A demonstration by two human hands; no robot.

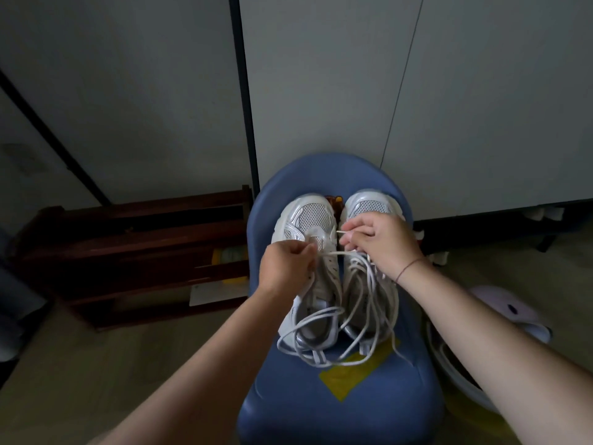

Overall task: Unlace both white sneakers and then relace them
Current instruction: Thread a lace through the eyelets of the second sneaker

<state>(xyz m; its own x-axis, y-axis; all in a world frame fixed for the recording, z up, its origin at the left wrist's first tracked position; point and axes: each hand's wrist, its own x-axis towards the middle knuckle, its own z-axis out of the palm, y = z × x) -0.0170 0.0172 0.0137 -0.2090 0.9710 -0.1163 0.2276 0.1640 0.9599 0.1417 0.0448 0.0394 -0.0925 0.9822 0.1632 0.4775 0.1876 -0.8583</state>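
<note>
Now | left grip pinching lace over left sneaker | right grip pinching lace tip | blue chair beneath

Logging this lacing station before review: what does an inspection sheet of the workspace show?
Surface: blue chair seat, both shoes on it.
Job's things: left sneaker, right sneaker side by side, toes away; loose laces heaped over both.
Clutter: yellow tape patch on seat; brown item between toes.
Hands: left hand pinches lace at left sneaker; right hand pinches lace end.
Cables: nothing seen.
Surroundings: dark wooden rack left; pale wall panels behind.
</note>
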